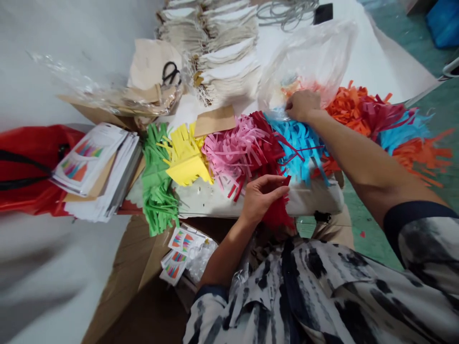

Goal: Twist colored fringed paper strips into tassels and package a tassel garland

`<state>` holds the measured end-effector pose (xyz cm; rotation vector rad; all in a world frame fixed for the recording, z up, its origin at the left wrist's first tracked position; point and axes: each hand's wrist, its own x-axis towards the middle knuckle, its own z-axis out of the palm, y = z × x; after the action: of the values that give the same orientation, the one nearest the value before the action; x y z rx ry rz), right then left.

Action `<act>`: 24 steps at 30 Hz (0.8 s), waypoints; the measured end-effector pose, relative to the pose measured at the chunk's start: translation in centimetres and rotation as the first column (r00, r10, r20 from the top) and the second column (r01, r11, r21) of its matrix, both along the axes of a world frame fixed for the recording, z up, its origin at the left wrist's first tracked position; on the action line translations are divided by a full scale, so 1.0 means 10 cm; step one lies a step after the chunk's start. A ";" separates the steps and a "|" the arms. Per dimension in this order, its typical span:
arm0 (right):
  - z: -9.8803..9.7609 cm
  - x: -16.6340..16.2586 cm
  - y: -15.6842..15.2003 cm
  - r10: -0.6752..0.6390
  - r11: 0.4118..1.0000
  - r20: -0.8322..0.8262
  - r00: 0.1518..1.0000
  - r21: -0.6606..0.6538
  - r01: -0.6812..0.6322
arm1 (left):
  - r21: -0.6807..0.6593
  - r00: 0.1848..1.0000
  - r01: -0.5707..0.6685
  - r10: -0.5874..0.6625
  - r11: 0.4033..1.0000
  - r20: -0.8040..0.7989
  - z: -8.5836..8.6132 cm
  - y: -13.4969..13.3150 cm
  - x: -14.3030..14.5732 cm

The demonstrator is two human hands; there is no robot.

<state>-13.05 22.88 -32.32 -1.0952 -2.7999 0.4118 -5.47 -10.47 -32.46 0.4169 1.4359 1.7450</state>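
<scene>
My left hand (261, 198) is closed at the table's front edge, thumb and fingers pinching a red paper fringe (278, 215) that hangs down towards my lap. Further forward, my right hand (304, 105) reaches to a clear plastic bag (315, 52) with orange and pale paper inside. Its fingers are curled, and what they grip is hidden. Just below that hand lies blue fringe (299, 143). Between the hands sit a dark red fringe pile (267, 143) and pink fringe (231, 150). Orange fringe (346, 110) spreads beside my right forearm.
Yellow fringe (188, 160) and green fringe (158, 177) lie left, near a stack of printed cards (103, 167). Bundled white tags with strings (229, 62) stand at the back. Black-handled scissors (171, 74) rest on brown paper. More printed cards (184, 243) are below the table edge.
</scene>
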 end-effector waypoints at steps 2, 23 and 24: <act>0.06 0.06 -0.06 0.014 1.000 -0.071 0.997 0.005 -0.014 | 0.003 0.999 -0.020 0.020 1.000 0.041 0.02 -0.02 0.05; 0.39 2.44 -1.86 -0.202 0.590 -0.659 0.725 -0.672 -0.447 | 0.130 0.990 -0.139 0.142 0.982 -0.011 0.14 0.01 0.50; 0.39 2.46 -1.86 -0.191 0.597 -0.666 0.721 -0.662 -0.453 | 0.136 0.992 -0.121 0.124 0.983 -0.017 0.14 0.02 0.52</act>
<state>11.54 4.24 -28.44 -0.5408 -1.9502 1.8159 -0.27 -10.31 -31.04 0.4311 1.3920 1.9495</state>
